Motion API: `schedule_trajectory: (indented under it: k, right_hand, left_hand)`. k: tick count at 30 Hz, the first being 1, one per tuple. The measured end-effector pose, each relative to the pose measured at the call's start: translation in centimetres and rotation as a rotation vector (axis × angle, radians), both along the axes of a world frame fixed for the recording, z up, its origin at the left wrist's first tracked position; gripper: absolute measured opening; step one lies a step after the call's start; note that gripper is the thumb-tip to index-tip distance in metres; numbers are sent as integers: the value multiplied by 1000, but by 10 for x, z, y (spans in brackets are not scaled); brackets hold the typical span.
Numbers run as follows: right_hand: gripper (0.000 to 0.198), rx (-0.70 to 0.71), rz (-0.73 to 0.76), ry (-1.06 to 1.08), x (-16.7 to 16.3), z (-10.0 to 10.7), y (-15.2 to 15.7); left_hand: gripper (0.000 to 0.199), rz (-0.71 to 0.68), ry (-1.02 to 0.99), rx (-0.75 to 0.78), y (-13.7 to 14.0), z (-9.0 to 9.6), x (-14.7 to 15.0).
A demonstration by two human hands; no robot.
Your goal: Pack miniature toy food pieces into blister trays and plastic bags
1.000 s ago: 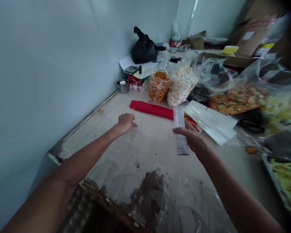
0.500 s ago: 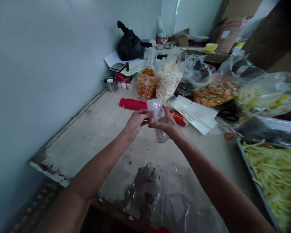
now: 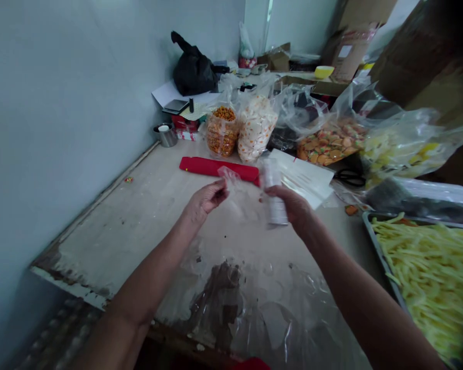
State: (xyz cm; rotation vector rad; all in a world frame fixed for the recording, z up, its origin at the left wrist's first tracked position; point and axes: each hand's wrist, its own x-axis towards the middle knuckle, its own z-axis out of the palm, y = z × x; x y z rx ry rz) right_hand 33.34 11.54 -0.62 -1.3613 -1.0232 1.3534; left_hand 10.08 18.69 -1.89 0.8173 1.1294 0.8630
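Observation:
My left hand (image 3: 211, 195) is closed, pinching one end of a thin clear plastic bag (image 3: 241, 200) that hangs blurred between my two hands. Fingers of my right hand (image 3: 287, 200) wrap round a whitish, semi-clear cylinder (image 3: 274, 192), roughly upright and smeared by motion; whether it is a roll or a stack, I cannot tell. The far end of the plastic bag reaches toward this cylinder, and whether they touch is unclear. Behind both hands, a long red packet (image 3: 218, 168) lies on the table. Flat white sheets or bags (image 3: 306, 177) lie behind my right hand.
Bags of orange snacks (image 3: 220, 136), pale puffed snacks (image 3: 256, 128) and round biscuits (image 3: 332, 144) line the table's back. A metal tray (image 3: 389, 277) of pale yellow strips is at right. Black-handled scissors (image 3: 349, 177), a metal cup (image 3: 165, 136) and a wall (image 3: 81, 103) also show.
My hands have moved apart, the right one going right with the whitish cylinder. The clear plastic bag now stretches out from my left hand. The view has shifted slightly right.

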Motion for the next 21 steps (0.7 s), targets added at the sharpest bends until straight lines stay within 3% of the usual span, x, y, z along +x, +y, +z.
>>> schedule_trajectory:
  k: [3, 8, 10, 12, 14, 16, 21]
  right_hand:
    - [62, -77, -46, 99, 29, 4, -13]
    - [65, -73, 70, 57, 44, 7, -38]
    - [70, -22, 77, 1, 44, 9, -42]
    - [74, 4, 68, -41, 43, 11, -42]
    - [77, 18, 75, -73, 43, 13, -40]
    - [78, 38, 108, -101, 41, 12, -38]
    - [83, 109, 146, -189, 27, 8, -30]
  left_hand:
    - [17, -71, 184, 33, 9, -2, -25]
    - [24, -117, 516, 197, 8, 5, -33]
    - [28, -191, 741, 403, 0, 7, -29]
    - [34, -417, 1075, 701, -8, 3, -27]
    - [36, -639, 1359, 898, -14, -3, -28]
    - [36, -691, 1487, 902, -21, -10, -34]
    - [35, -558, 1648, 798, -39, -9, -47]
